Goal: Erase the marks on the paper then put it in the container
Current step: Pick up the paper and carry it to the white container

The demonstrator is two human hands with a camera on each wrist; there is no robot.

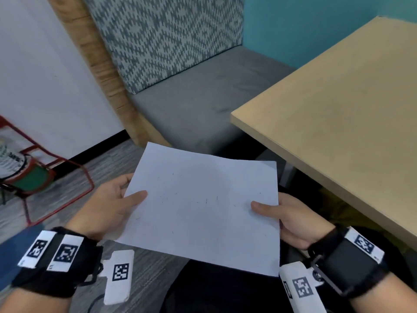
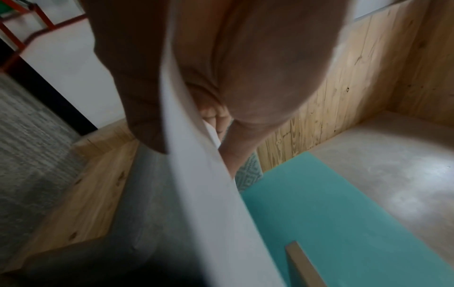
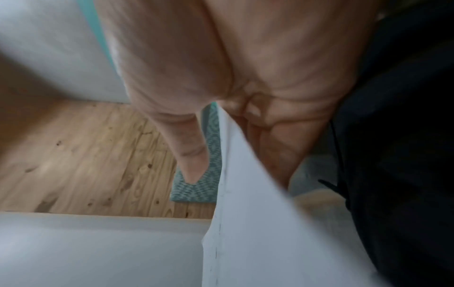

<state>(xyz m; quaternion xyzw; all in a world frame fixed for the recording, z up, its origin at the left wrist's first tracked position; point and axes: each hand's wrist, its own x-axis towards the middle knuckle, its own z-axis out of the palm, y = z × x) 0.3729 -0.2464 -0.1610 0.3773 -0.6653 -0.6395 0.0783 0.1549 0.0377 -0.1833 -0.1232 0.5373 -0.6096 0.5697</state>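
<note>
Both hands carry the paper (image 1: pixel 203 206) between them, level and clear of the table (image 1: pixel 338 105), over the person's lap: the left hand (image 1: pixel 108 206) pinches the left edge with the thumb lying on top and the fingers beneath, and the right hand (image 1: pixel 291 220) pinches the right edge the same way. A grip at two opposite edges looks chosen to keep the thin sheet flat and taut, so that it neither droops nor creases while it is carried or looked over. Only faint short strokes and specks show on the sheet, so the erasing seems largely done, though I cannot tell whether those traces are leftover marks or eraser crumbs; no words can be read on it. No eraser is in view. Off to the left on the floor stands a red wire-frame stand (image 1: pixel 56 175) holding a round bin-like thing with blurred, unreadable print; it may be the container, but that is a guess. Black wristbands carry square coded tags, not readable text.
</note>
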